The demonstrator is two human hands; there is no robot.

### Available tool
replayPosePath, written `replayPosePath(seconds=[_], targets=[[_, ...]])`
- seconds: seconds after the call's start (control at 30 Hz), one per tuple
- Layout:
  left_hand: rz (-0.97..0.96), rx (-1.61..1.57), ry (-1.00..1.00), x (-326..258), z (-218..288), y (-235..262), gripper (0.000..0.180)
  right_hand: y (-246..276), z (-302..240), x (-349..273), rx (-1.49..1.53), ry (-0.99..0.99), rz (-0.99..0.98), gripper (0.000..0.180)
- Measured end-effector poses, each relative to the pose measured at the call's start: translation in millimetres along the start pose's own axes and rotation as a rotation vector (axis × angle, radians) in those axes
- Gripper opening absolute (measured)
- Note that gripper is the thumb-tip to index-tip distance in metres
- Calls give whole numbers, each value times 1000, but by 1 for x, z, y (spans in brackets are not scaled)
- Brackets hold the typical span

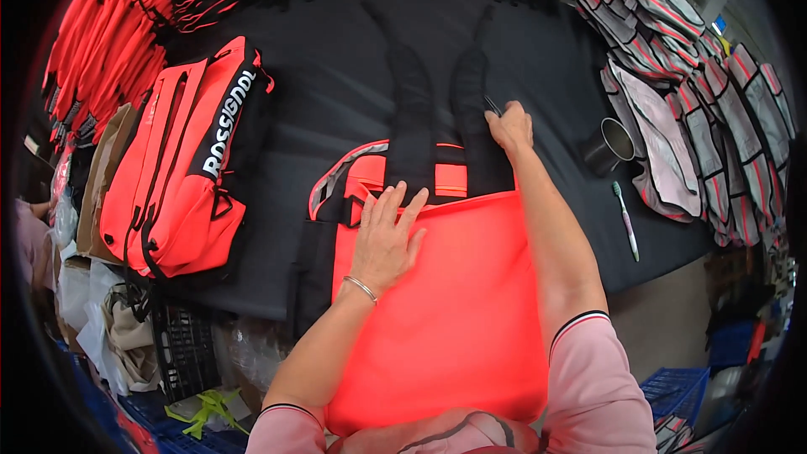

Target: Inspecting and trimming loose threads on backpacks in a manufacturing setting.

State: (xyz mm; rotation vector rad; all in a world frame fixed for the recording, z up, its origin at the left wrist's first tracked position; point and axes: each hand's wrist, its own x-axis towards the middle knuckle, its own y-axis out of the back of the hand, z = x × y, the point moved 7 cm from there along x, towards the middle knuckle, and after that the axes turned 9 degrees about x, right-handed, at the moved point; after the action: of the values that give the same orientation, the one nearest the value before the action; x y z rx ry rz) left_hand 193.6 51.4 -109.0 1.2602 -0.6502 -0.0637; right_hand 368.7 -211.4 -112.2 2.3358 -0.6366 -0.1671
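Observation:
A bright red-orange backpack (441, 311) with black sides lies before me, its lower end against my body. Two padded black shoulder straps (409, 88) stretch away from it across the table. My left hand (387, 231) lies on the bag near its far edge, fingers stretched out and holding nothing. Beside the right-hand strap, my right hand (511, 128) is closed around a slim dark pointed tool (492, 104). Only the tool's tip shows past the fingers, so its exact kind is unclear.
A black cloth covers the table (319, 59). Another red-orange backpack (181, 168) lies at left, near stacked red pieces (101, 59). A metal cup (609, 148) and a toothbrush (627, 223) are at right, beside piled grey pieces (664, 139). Blue crates (677, 391) stand below.

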Motion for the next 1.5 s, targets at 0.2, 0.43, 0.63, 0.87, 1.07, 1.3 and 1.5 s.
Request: replayPosePath(seconds=[0.2,0.43,0.63,0.87,1.07,1.3,1.5], targets=[[45,-92,-7,4,-3,-1,57,13,15,-4,622,-95,-178,34],[272,-1066,426,42,-46,27,54,76,-55,-142,647,380,-274,14],[268,-1465,441,126,-32,97,47,76,-17,-217,553,563,-328,17],[-320,-1341,241,54,68,85,32,144,-9,-241,969,299,-279,22],[-506,-1100,32,-23,106,56,39,145,1,-254,782,281,-332,14],[-187,-771,-148,-84,106,50,33,55,50,-296,1113,-121,-647,15],[19,-716,-250,-93,104,50,35,134,45,-299,283,454,104,22]])
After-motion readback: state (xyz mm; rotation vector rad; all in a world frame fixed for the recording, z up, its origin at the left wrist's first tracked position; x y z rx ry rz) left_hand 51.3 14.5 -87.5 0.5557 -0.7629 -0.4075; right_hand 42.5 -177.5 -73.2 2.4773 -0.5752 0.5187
